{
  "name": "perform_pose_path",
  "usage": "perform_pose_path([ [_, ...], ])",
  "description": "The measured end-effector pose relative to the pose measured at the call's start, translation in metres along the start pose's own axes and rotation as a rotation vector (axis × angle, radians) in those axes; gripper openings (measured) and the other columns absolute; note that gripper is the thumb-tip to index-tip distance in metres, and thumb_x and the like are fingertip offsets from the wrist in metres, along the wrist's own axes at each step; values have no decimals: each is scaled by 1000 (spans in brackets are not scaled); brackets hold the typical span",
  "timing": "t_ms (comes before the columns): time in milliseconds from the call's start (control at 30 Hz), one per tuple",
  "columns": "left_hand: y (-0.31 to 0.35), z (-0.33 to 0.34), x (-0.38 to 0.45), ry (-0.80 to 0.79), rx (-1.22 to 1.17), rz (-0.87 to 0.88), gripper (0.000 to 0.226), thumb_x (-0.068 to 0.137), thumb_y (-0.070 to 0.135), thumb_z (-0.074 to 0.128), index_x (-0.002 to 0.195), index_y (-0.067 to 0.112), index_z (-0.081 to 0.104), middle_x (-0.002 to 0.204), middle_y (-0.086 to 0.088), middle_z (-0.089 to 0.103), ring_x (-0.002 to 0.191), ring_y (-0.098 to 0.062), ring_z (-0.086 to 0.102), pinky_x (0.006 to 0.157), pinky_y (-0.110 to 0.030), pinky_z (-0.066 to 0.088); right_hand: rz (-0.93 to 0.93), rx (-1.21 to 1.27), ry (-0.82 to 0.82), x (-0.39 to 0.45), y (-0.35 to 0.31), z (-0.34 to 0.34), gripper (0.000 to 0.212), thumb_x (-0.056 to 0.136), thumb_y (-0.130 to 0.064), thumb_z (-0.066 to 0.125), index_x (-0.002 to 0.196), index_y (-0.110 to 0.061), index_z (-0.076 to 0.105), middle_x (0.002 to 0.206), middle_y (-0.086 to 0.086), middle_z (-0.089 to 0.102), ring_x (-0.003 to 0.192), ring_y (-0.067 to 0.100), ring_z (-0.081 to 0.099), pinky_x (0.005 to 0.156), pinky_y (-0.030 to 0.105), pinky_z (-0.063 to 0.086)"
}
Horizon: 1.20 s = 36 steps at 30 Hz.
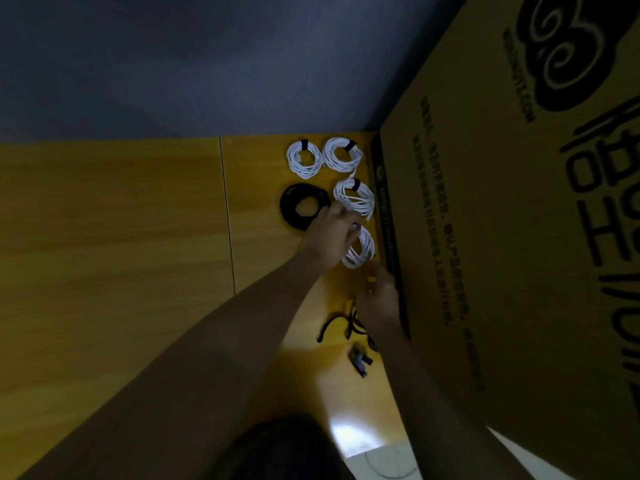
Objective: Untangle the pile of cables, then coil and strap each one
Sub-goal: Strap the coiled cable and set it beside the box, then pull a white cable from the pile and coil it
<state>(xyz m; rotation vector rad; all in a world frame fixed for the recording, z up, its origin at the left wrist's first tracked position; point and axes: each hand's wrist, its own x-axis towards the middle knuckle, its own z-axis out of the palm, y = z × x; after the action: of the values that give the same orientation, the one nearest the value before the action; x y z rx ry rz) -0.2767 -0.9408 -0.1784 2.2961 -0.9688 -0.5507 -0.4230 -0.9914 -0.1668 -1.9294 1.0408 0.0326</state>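
Three white coiled cables with black straps lie on the wooden table: one at the back left (303,159), one beside it (343,154), one nearer (355,196). A black coil (301,207) lies left of them. My left hand (330,237) grips the top of a fourth white coil (360,252). My right hand (379,299) sits just below that coil, fingers curled near its lower end; what they pinch is too blurred to tell. Loose black straps (334,325) and a dark plug (360,362) lie under my right wrist.
A large printed cardboard box (502,220) stands along the right, close against the coils. The wooden table (121,254) stretches left, with a seam running front to back. A dark wall rises behind it.
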Motion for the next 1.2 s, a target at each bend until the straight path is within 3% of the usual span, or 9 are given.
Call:
perform_pose_path([
  [200, 5, 0, -23, 61, 20, -149, 24, 100, 25, 46, 111, 5, 50, 109, -16, 52, 85, -33, 55, 61, -35, 34, 10, -40, -11, 4, -1, 6, 35, 99, -10, 43, 132, -20, 50, 132, 6, 51, 114, 26, 52, 86, 44, 49],
  [300, 11, 1, -30, -76, -178, -154, 15, 97, 9, 48, 106, 0, 55, 102, -21, 58, 88, -35, 56, 72, -44, 44, 32, -68, -4, 2, -4, 7, 38, 99, -11, 42, 136, -18, 47, 135, 9, 47, 111, 28, 53, 85, 45, 50],
  [367, 15, -2, -33, -139, -219, -106, 24, 96, 3, 45, 116, -1, 56, 107, -22, 61, 95, -35, 57, 80, -45, 44, 10, -65, 10, -1, -5, 5, 35, 99, -11, 43, 133, -17, 50, 133, 9, 47, 109, 27, 54, 84, 43, 49],
  [467, 16, -10, -39, -139, -111, -72, 29, 100, 12, 43, 125, 7, 54, 111, -16, 62, 97, -32, 58, 78, -42, 46, 3, -63, 7, -4, -6, 2, 38, 97, -5, 42, 134, -15, 49, 137, 9, 45, 116, 28, 51, 90, 47, 48],
  [567, 6, -24, -57, -32, 84, -44, 23, 102, 23, 40, 111, 10, 57, 101, -13, 61, 87, -31, 58, 64, -37, 37, -39, -129, 13, -9, -9, 2, 43, 97, -5, 42, 139, -16, 45, 137, 9, 45, 109, 29, 53, 81, 40, 48],
  [667, -17, -54, -91, 30, 363, -83, 27, 102, 30, 38, 114, 12, 55, 105, -10, 61, 95, -28, 58, 71, -35, 41, -132, -287, 13, -17, -16, 9, 44, 97, -6, 43, 140, -13, 44, 138, 12, 44, 109, 33, 52, 80, 42, 47],
  [733, -40, -81, -123, 49, 444, -127, 31, 101, 34, 38, 117, 12, 53, 110, -9, 60, 102, -29, 58, 78, -39, 45, -221, -385, -31, -24, -24, 21, 40, 98, -10, 43, 139, -9, 45, 140, 13, 43, 122, 33, 44, 91, 44, 44],
  [933, -126, -170, -249, 161, 440, -477, 35, 100, 38, 41, 123, 13, 50, 115, -9, 59, 107, -30, 56, 82, -42, 47, -483, -529, -246, -69, -90, 107, 34, 99, -13, 43, 132, -12, 51, 137, 10, 43, 123, 32, 41, 91, 42, 43],
  [1200, -247, -268, -461, 329, 457, -863, 35, 100, 37, 42, 124, 13, 49, 119, -10, 58, 107, -29, 56, 79, -43, 49, -896, -673, -500, -192, -200, 290, 41, 97, -14, 45, 137, -14, 47, 135, 6, 45, 128, 27, 38, 96, 36, 40],
])
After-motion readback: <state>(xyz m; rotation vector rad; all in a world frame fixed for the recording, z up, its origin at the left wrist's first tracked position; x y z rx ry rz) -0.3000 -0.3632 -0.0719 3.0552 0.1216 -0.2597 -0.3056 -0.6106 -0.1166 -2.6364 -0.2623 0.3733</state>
